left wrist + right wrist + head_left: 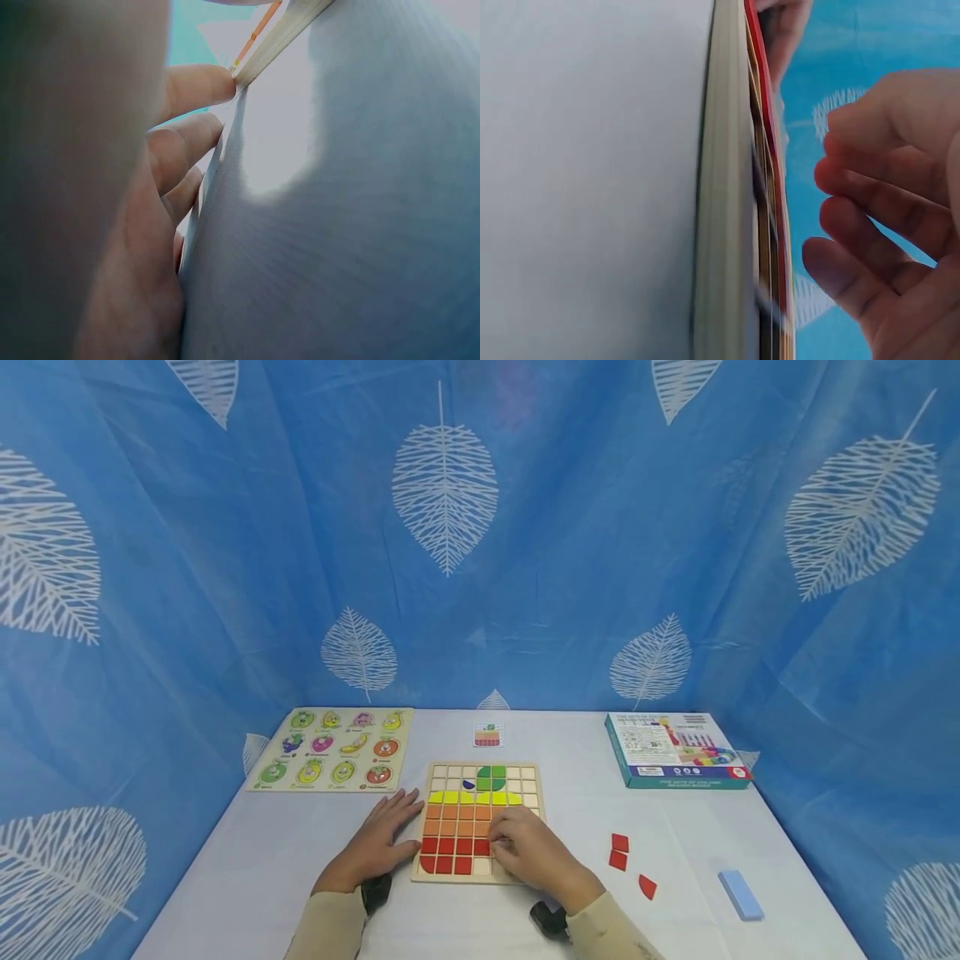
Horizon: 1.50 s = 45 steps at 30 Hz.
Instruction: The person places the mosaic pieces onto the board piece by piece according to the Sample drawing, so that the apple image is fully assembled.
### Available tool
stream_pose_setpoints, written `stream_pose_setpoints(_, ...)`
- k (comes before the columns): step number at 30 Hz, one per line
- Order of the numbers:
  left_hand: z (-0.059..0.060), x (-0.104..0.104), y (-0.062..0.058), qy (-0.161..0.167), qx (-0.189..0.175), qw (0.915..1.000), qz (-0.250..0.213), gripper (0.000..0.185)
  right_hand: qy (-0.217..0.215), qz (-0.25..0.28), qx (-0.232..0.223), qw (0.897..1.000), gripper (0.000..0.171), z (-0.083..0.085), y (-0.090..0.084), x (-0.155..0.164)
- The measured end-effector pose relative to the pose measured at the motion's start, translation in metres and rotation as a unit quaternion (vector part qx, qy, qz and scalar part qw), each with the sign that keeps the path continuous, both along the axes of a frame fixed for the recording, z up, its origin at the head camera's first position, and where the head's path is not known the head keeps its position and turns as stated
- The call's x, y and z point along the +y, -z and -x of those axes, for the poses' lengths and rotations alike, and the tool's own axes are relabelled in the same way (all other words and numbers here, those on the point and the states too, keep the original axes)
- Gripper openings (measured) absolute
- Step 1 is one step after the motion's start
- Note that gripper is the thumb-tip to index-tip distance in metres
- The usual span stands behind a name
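A wooden grid board [504, 878] lies on the white table, filled with rows of yellow, orange and red tiles and a few green and blue ones near its top. My left hand [378, 843] is spread flat beside it, fingers touching the board's left edge. Over the lower right of the board, my right hand [536, 852] has its fingers bent, the fingertips at the end of the upper red row. In the right wrist view, its fingers [847, 262] are curled above the board; whether a tile is between thumb and index finger cannot be told.
Two red square tiles [618, 852] and a red quarter-round tile [647, 887] lie right of the board. Farther right is a blue block [741, 895]. Behind stand a picture card [489, 735], a fruit puzzle board [330, 747] and a flat box [678, 750].
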<state>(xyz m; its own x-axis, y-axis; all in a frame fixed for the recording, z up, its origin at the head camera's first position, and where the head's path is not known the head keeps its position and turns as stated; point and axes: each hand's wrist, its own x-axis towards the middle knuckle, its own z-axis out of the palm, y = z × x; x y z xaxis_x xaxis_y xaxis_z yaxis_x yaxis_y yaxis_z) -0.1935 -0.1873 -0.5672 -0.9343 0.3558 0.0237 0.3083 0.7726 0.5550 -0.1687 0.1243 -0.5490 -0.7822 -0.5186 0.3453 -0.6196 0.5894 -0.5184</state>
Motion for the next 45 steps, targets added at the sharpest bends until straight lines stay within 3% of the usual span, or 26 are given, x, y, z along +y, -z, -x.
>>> stream_pose_setpoints(8,0.001,0.002,0.0,-0.002,-0.002,1.0,0.003,0.069,0.083,0.058,0.025,0.995,0.013,0.004,0.003,0.051)
stream_pose_setpoints(11,0.001,0.001,0.0,-0.003,-0.003,1.0,0.004,0.068,0.132,0.063,-0.007,0.989,0.019,0.005,0.004,0.072)
stream_pose_setpoints(15,0.0,0.0,0.0,-0.004,-0.004,1.0,0.002,0.068,0.167,0.06,-0.088,0.98,0.028,0.006,0.004,0.094)
stream_pose_setpoints(19,0.0,0.0,0.001,-0.003,0.0,1.0,0.001,0.068,0.133,0.05,-0.157,0.977,0.037,0.006,0.008,0.109)
stream_pose_setpoints(22,0.0,0.0,0.0,-0.002,0.001,1.0,0.002,0.068,0.091,0.037,-0.181,0.979,0.033,0.004,0.01,0.111)
stream_pose_setpoints(28,0.001,-0.001,0.0,0.0,-0.002,1.0,0.002,0.068,0.06,0.023,-0.145,0.987,0.014,-0.002,0.009,0.101)
stream_pose_setpoints(38,0.004,-0.002,0.003,0.003,0.0,1.0,0.003,0.069,0.094,-0.002,-0.167,0.982,0.019,-0.006,0.004,0.098)
stream_pose_setpoints(45,0.003,-0.002,0.004,0.005,0.002,1.0,0.006,0.069,0.066,-0.013,-0.15,0.986,0.01,-0.008,0.005,0.099)
